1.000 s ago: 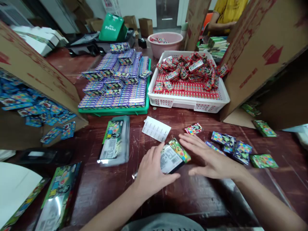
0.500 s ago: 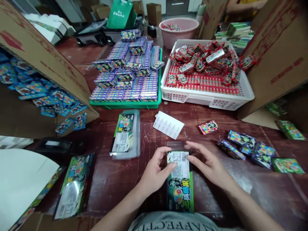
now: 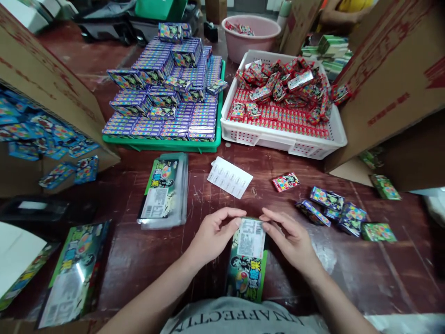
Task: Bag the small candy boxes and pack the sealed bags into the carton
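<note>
Both hands (image 3: 212,234) (image 3: 290,239) close together, fingertips pinched, forearms angled inward.

My left hand (image 3: 212,234) and right hand (image 3: 290,239) pinch the far end of a green pack (image 3: 247,260) that lies lengthwise toward me on the dark red surface (image 3: 347,278), its barcode label up. Beyond it lies a white label sheet (image 3: 230,176), and to the left a second green pack (image 3: 163,190). Farther off stand a green tray of purple boxes (image 3: 167,93) and a white basket of red boxes (image 3: 283,111).
</note>
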Available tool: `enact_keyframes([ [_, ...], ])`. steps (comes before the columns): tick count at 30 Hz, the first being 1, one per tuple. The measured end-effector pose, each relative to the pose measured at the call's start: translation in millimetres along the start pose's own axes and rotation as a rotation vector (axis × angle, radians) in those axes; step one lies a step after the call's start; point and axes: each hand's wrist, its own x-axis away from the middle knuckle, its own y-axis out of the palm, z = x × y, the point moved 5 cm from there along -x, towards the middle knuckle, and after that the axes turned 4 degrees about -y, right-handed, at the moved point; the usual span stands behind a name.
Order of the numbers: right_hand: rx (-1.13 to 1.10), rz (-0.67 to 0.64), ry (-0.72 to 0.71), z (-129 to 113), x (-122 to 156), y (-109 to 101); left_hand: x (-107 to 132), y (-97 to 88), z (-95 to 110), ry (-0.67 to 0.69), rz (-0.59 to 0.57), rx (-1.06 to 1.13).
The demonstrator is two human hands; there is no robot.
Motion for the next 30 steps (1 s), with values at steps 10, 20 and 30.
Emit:
enact_keyframes([
  [10, -0.323, 0.002, 0.506, 9, -1, -1, -17, 8.8, 26, -0.101, -0.037, -0.155],
  [20, -0.209, -0.183, 0.438, 9, -2, -9, -11, -0.5, 21, 0.023, -0.167, -0.129],
  [30, 0.270, -0.008, -0.018, 28, -102, 10, -60, -38.7, 58, 0.510, -0.028, -0.770],
])
